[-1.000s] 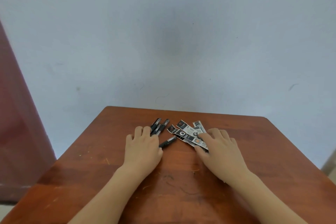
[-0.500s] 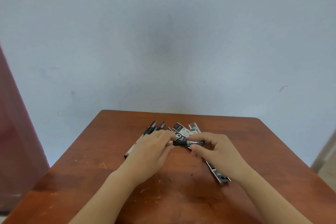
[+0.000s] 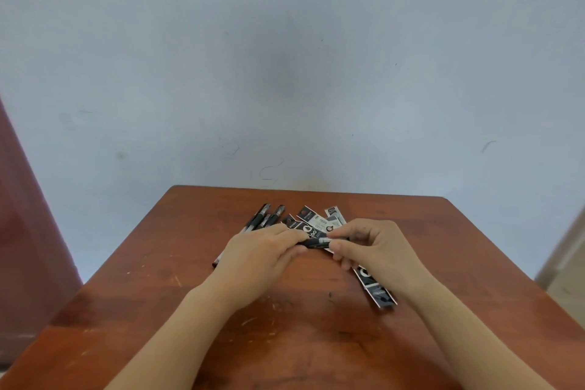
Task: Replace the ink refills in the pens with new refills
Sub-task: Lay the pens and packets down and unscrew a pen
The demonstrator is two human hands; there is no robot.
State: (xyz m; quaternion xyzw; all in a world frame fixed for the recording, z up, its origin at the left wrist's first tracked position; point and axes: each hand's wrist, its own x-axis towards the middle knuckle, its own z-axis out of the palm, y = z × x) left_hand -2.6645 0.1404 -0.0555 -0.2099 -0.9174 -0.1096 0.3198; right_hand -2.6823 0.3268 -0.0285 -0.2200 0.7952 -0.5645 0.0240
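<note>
L hand (image 3: 259, 252) + R hand (image 3: 370, 247) both grip one black pen (image 3: 315, 243), frame ctr; refill packs (image 3: 319, 222) behind on surface (image 3: 316, 342).

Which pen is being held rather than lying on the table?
The pen held crosswise between left hand and right hand; the other pens lie on the table.

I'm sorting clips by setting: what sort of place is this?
Probably a plain indoor room, perhaps at home: a scratched wooden table before a bare pale wall, with pens and refill packets on it.
</note>
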